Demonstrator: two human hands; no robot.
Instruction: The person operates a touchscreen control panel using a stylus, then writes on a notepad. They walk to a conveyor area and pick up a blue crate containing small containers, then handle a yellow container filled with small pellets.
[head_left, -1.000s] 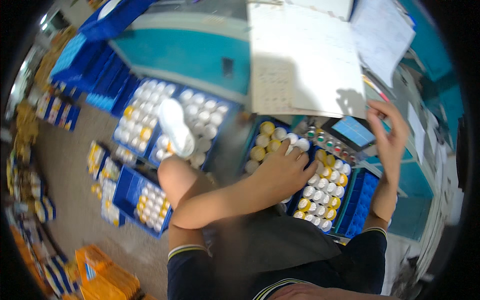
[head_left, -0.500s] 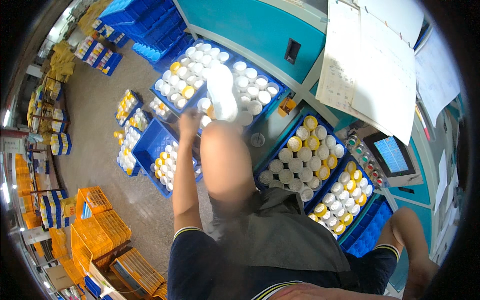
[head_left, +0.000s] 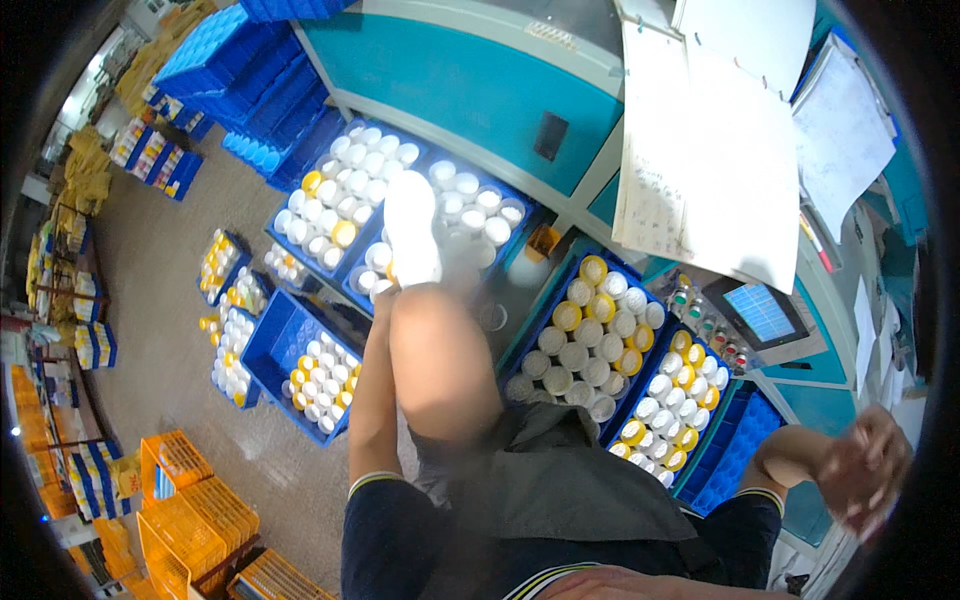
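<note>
Blue tray (head_left: 353, 270) edge near left hand (head_left: 383, 299), mostly hidden; floor (head_left: 150, 270) stretching leftward; right hand (head_left: 868, 472) apart, blurred; grips unclear

Can make out no words or numbers: see only tiny dark marks on the hanging cream paper sheet (head_left: 656, 140) and pale lines on the blue control-panel screen (head_left: 760, 312), too small to read.

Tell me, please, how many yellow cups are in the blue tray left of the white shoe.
2: one yellow cup at the left edge of the blue tray, the other yellow cup lower and to the right. The white shoe may hide more.
</note>
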